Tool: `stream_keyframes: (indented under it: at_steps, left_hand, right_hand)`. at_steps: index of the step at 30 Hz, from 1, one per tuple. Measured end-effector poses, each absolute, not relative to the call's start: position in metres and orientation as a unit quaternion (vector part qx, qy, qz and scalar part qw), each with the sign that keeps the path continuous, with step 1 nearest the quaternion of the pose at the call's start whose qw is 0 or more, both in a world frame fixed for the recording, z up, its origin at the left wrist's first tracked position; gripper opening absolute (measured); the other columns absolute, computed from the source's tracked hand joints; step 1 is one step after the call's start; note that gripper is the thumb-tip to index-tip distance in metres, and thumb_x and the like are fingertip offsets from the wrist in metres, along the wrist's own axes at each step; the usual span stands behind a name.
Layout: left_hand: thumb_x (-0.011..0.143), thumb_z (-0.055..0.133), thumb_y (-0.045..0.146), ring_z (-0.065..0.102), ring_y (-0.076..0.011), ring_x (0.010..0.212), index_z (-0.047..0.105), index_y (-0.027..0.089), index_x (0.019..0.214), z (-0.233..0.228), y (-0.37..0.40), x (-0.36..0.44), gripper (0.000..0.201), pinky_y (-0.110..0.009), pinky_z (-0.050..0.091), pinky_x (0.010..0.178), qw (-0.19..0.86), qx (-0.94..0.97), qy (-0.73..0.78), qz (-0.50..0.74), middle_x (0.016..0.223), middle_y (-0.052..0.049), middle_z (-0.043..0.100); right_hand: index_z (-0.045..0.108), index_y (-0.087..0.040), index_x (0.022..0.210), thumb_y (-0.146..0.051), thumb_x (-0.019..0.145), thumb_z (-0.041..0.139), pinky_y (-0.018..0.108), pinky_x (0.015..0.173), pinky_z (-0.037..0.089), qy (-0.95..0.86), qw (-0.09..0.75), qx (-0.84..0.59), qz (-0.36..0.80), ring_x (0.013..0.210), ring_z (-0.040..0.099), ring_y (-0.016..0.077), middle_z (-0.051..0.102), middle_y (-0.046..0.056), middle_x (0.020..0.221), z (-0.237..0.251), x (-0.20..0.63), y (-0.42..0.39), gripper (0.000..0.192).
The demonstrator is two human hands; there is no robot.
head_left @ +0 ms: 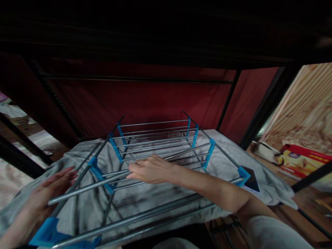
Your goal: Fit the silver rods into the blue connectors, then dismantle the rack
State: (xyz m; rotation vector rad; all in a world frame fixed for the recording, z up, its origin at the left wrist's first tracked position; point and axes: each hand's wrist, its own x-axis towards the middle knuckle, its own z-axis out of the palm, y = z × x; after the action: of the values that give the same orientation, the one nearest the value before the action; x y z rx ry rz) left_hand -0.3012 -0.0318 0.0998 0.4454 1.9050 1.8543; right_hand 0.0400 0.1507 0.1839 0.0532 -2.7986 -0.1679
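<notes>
A rack of grey metal tubes with blue plastic joints (209, 155) lies across a grey blanket (77, 211). My right hand (150, 169) reaches over the rack from the right, its fingers wrapped round a loose-looking metal tube (88, 187). That tube slants across the frame, its near end at the left beside my other hand and its far part running toward a blue joint on the right. My left hand (52, 190) rests by the left side pole (83, 173) with its fingers stretched out, close to the tube's end; its thumb is partly hidden.
Dark bed-frame posts (229, 100) and a red panel (145, 100) enclose the far side. A dark flat device (251, 180) lies on the blanket at the right. Beyond it are a red and yellow package (301, 160) and a pale bag (267, 153) on the floor.
</notes>
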Motion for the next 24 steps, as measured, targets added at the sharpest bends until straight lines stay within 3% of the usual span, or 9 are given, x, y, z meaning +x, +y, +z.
stream_keyframes:
  at_steps: [3,9,24]
  left_hand:
    - [0.062,0.074,0.012,0.07,-0.0117,0.081,0.076,0.027,0.098,0.125,-0.028,-0.295,0.039,-0.015,0.06,0.065,0.236,0.156,0.661,0.695,0.096,0.002,0.076]
    - [0.073,0.063,0.004,0.071,-0.0115,0.08,0.076,0.02,0.098,0.15,-0.016,-0.274,0.032,-0.016,0.061,0.066,0.259,0.144,0.637,0.711,0.093,-0.001,0.076]
    - [0.078,0.059,0.006,0.072,-0.0133,0.079,0.076,0.027,0.104,0.151,-0.01,-0.251,0.038,-0.019,0.062,0.065,0.314,0.112,0.65,0.683,0.094,0.001,0.079]
  right_hand:
    - [0.055,-0.017,0.11,-0.049,0.106,0.026,0.029,0.057,0.041,-0.986,0.157,0.021,-0.054,0.078,0.068,0.0182,0.073,0.007,0.098,0.179,0.036,0.148,0.044]
    - [0.054,-0.016,0.112,-0.045,0.107,0.031,0.031,0.061,0.048,-0.991,0.129,0.028,-0.028,0.077,0.069,0.0195,0.074,0.007,0.097,0.169,0.031,0.149,0.037]
    - [0.054,-0.017,0.111,-0.045,0.106,0.03,0.035,0.068,0.056,-0.992,0.119,-0.001,-0.031,0.082,0.071,0.0215,0.072,0.008,0.096,0.161,0.024,0.151,0.038]
